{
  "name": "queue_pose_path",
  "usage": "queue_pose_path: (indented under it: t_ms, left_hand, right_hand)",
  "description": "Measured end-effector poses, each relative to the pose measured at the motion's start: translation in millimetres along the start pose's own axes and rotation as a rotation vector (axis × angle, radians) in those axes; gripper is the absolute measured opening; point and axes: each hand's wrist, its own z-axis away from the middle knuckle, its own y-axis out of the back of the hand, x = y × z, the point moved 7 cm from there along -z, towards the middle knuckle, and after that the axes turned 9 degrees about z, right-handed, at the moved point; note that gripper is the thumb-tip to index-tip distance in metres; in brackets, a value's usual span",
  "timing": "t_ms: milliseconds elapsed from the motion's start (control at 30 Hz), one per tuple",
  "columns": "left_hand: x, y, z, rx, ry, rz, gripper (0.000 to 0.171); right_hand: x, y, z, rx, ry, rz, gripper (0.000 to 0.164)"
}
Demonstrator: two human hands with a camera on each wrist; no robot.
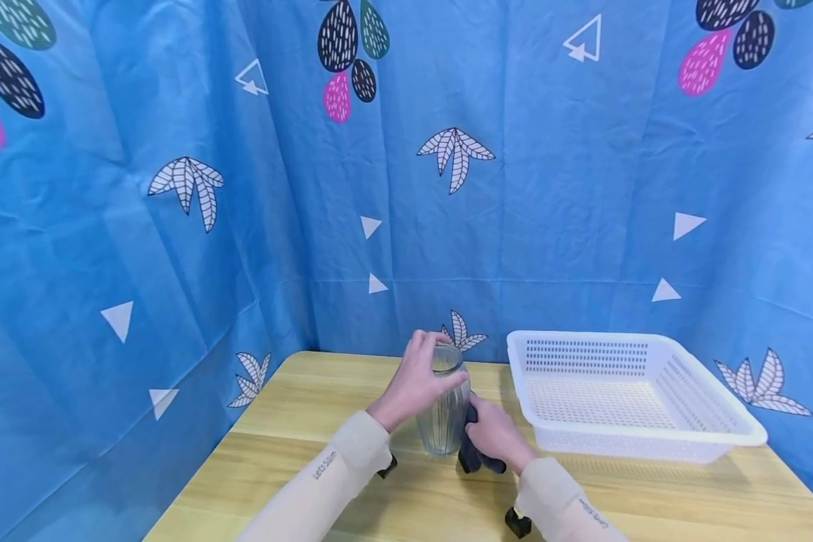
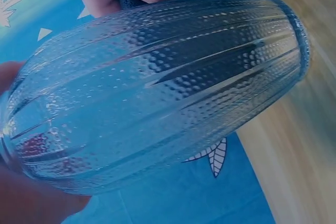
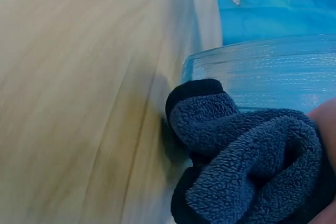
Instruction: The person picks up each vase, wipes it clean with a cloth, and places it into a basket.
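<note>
A clear ribbed glass vase stands nearly upright, its base right at the wooden tabletop. My left hand grips it near the mouth, thumb and fingers spread around the rim. Dimpled texture between the ribs shows on the vase in the left wrist view. On the vase's right side, my right hand holds a bunched dark grey-blue towel with black edging. The towel lies up against the glass, its lower end hanging near the table. Part of the right hand is out of frame in the right wrist view.
A white perforated plastic basket sits on the right of the wooden table. A blue patterned curtain hangs behind the table and along its sides. Small black pieces of the wrist gear show beneath both wrists.
</note>
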Motion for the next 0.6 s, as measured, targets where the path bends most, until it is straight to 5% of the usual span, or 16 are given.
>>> queue_pose_path:
  t_ms: [233,600]
  left_hand:
    - [6.0,3.8,1.5,0.026,-0.030,-0.109,0.059]
    - [13.4,2.9,2.3,-0.072,0.005,0.021,0.060]
  right_hand:
    - [-6.9,30.7,2.1,0.125,-0.058,-0.056,0.064]
    - [-34.5,85.9,8.2,0.333,0.027,-0.076,0.066]
